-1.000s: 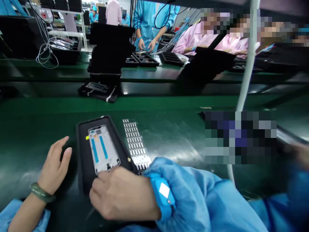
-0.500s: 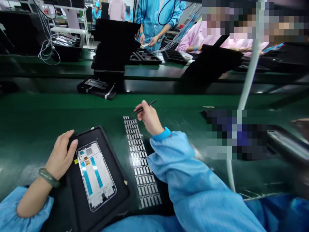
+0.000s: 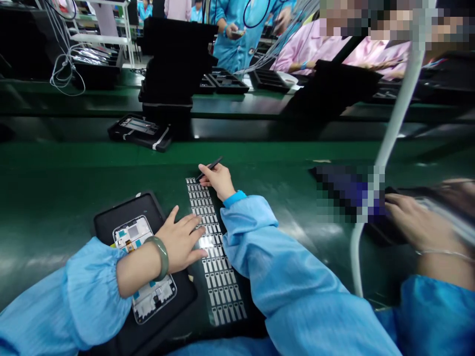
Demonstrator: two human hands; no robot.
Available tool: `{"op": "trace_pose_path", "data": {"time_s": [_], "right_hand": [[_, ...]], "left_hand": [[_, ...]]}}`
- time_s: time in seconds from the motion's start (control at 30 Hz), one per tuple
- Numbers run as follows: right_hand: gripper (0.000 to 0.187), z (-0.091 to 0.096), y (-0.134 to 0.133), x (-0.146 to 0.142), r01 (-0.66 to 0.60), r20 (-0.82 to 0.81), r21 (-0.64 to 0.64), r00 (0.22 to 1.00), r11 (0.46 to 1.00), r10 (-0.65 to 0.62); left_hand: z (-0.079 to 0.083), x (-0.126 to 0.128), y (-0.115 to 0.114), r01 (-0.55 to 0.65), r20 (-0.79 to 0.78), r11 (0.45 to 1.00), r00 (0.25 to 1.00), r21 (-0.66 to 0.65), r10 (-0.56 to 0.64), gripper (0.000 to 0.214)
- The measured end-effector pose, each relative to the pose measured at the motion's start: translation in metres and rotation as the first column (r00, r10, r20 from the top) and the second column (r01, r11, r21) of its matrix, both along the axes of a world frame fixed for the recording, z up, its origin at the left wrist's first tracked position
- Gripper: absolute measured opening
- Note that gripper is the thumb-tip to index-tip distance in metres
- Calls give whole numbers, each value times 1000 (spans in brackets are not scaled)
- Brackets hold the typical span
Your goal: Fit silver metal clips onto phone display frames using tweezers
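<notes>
My left hand (image 3: pixel 180 240), wearing a green stone bangle, lies with its fingers spread across the long sticker strip (image 3: pixel 213 247). The wrist passes over a white-edged phone frame (image 3: pixel 154 299), which has blue strips and lies in a black rubber tray (image 3: pixel 128 210). My sleeve and wrist hide the frame's middle. My right hand (image 3: pixel 218 180) holds slim black tweezers (image 3: pixel 210 168), whose tips are just above the top end of the strip. I cannot tell whether the tips touch it.
A co-worker's hand (image 3: pixel 419 222) with a thin bracelet lies at the right, over a pixelated object. A white tube (image 3: pixel 393 148) rises beside it. Beyond the green belt (image 3: pixel 282 153) stand a black fixture (image 3: pixel 139 131) and black trays (image 3: pixel 226 84).
My left hand has moved right, from the tray's edge onto the strip. My right hand has moved left with the tweezers, to the strip's top. The co-worker's hand has come into view.
</notes>
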State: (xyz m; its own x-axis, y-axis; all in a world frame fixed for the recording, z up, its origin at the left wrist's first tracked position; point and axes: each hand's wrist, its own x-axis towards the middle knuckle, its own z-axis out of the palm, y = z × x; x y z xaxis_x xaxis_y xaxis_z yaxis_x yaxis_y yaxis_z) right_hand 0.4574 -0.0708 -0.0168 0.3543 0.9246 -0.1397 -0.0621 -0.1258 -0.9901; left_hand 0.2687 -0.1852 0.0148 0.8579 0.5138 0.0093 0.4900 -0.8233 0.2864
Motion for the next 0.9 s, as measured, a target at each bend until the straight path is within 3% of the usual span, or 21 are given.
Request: {"op": "trace_pose_path", "data": {"time_s": [0.13, 0.47, 0.7, 0.9], "right_hand": [[19, 11, -1, 1, -44, -92, -32, 995, 999, 41], [29, 74, -30, -9, -145, -397, 54, 905, 988, 154], [28, 79, -37, -31, -179, -326, 91, 924, 980, 199], [27, 80, -35, -27, -243, -427, -38, 881, 969, 204]], "left_hand": [[-5, -3, -1, 6, 35, 1000, 999, -9, -5, 46], [-2, -21, 2, -15, 98, 1000, 995, -5, 16, 36], [-2, -32, 3, -103, 108, 993, 989, 54, 97, 46], [-13, -25, 8, -189, 139, 982, 972, 1, 187, 51]]}}
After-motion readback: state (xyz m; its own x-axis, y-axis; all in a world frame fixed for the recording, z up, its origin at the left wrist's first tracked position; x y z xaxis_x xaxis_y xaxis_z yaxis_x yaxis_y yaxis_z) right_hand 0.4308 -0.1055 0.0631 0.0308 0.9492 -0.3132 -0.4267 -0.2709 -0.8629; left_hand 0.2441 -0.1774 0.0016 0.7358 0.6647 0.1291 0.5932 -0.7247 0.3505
